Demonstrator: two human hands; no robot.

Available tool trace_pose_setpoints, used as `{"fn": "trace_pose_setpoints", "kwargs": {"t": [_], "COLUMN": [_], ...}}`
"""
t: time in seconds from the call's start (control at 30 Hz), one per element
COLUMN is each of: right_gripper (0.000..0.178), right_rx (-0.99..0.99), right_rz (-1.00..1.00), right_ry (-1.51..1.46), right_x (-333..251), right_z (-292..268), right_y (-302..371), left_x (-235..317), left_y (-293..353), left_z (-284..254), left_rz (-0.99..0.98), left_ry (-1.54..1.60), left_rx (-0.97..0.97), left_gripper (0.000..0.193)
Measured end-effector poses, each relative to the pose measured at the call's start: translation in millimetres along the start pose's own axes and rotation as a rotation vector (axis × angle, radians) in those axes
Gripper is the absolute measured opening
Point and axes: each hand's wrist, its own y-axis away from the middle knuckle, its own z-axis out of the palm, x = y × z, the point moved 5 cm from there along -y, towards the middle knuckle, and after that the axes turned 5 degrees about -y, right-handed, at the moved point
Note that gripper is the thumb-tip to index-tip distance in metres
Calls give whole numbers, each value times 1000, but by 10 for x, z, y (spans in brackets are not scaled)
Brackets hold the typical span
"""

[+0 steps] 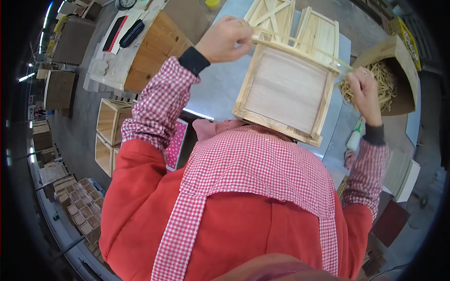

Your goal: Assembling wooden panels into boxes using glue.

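A pale, thin elastic band [344, 64] is stretched between my two hands across the far edge of a wooden box [288, 89]. The box has a light wood frame around a flat, pale panel and stands on the blue-grey table [206, 91] close to my apron. My left hand [226, 40], fingers closed on one end of the band, is at the box's far left corner. Beyond the far right corner, my right hand [365, 91] pinches the other end. Behind that hand, an open cardboard box [407, 79] holds a heap of similar bands [385, 84].
Two slatted wooden pieces, one with a cross brace [272, 16] and one plain [318, 35], lie beyond the box. A glue bottle [355, 136] is at the right. At left, a side table [105, 65] holds a dark blue case [132, 33]; open wooden boxes [108, 122] are stacked below.
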Motion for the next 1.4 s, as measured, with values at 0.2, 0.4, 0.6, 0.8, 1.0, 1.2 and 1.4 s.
{"fn": "trace_pose_setpoints", "kwargs": {"t": [0.2,0.4,0.6,0.8,1.0,1.2,1.4], "right_gripper": [29,19,25,29,22,25,28], "right_rx": [16,-117,-216,-32,99,214,382], "right_rz": [48,-8,90,-31,-122,-56,184], "right_ry": [-75,-108,-138,-46,64,133,-365], "right_x": [204,-600,-807,-832,-882,-867,-762], "right_z": [173,102,280,422,560,529,601], "right_y": [244,786,987,1162,1328,1309,1500], "left_x": [-19,618,861,968,1088,1024,1337], "left_y": [152,590,688,765,960,980,740], "left_z": [134,-211,-299,-215,-168,-81,-162], "left_rz": [-106,-328,-265,-64,37,-61,-134], "left_ry": [0,517,369,63,-123,-135,-106], "left_rx": [-130,-237,-341,-213,-94,-18,155], "left_gripper": [15,17,27,27,20,38,51]}}
